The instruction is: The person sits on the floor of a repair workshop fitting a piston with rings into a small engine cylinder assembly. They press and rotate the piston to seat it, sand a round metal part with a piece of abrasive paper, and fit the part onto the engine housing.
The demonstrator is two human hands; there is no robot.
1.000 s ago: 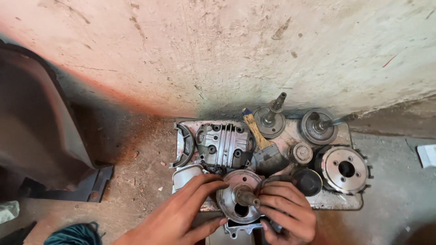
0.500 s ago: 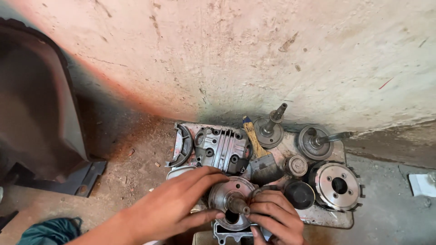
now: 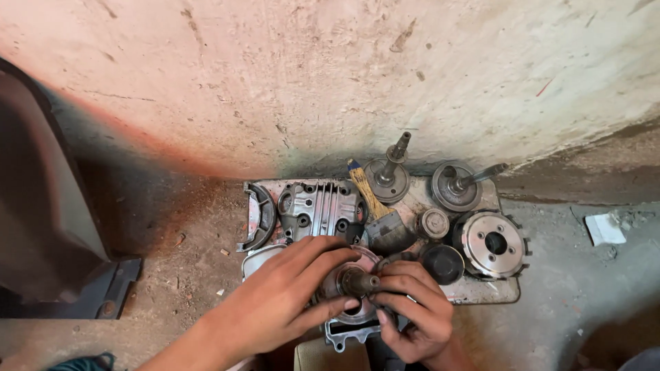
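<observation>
Hands meet low centre, wrists cut off by the frame edge. Left hand (image 3: 292,302) w/ fingers spread grips a round grey gear disc (image 3: 350,292), hiding most of it; right hand (image 3: 412,309) pinches the disc's short shaft stub (image 3: 359,282) btwn fingertips. Disc is greasy, dull metal, over a flanged part (image 3: 350,333). Behind, on a dirty tray (image 3: 481,292): finned cover (image 3: 320,209), brush (image 3: 375,206), toothed hub (image 3: 493,242).

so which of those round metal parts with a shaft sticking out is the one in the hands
The nearest round grey shafted part, gripped by both hands, left hand and right hand; the other two stand untouched by the wall.
</observation>
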